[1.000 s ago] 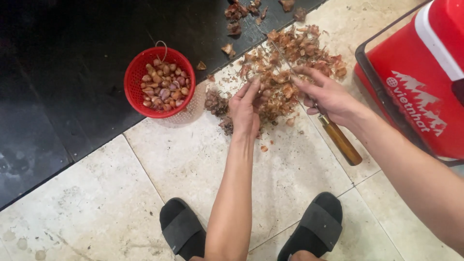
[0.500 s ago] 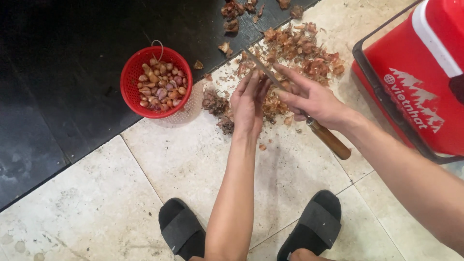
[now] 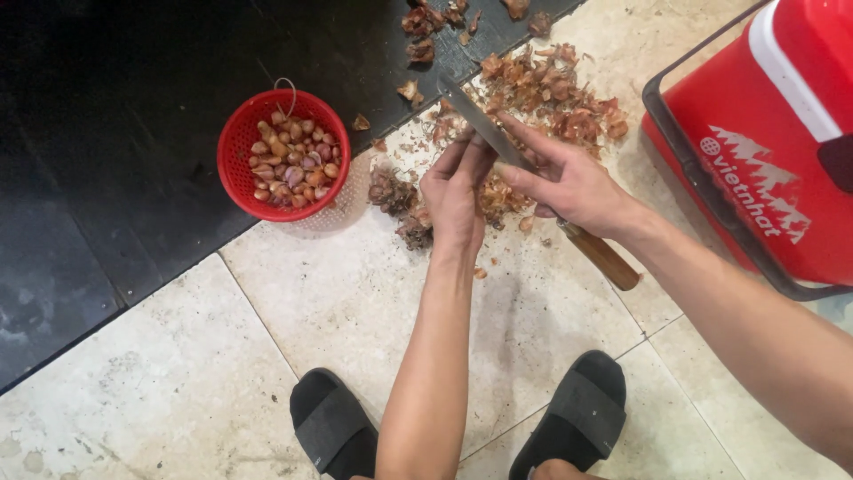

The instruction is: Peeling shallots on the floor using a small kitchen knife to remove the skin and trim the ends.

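Gripping a long steel-bladed kitchen knife with a brown wooden handle [image 3: 533,182], the right hand [image 3: 569,182] is closed around the top of the handle, its forefinger stretched along the blade. The knife's long axis runs on a diagonal: handle end low and to the right, tip high and to the left, over the heap of dry reddish-brown shallot skins [image 3: 551,98] on the pale stone floor tiles [image 3: 355,293]. The left hand [image 3: 455,191] lies just left of the blade, fingers bunched and pointing up toward it (whether they pinch a shallot I cannot tell, since the fingertips hide whatever is there). So the blade sits right against the left fingertips. The round red plastic basket of peeled shallots [image 3: 284,153] stands well to the left, nearer the left hand.
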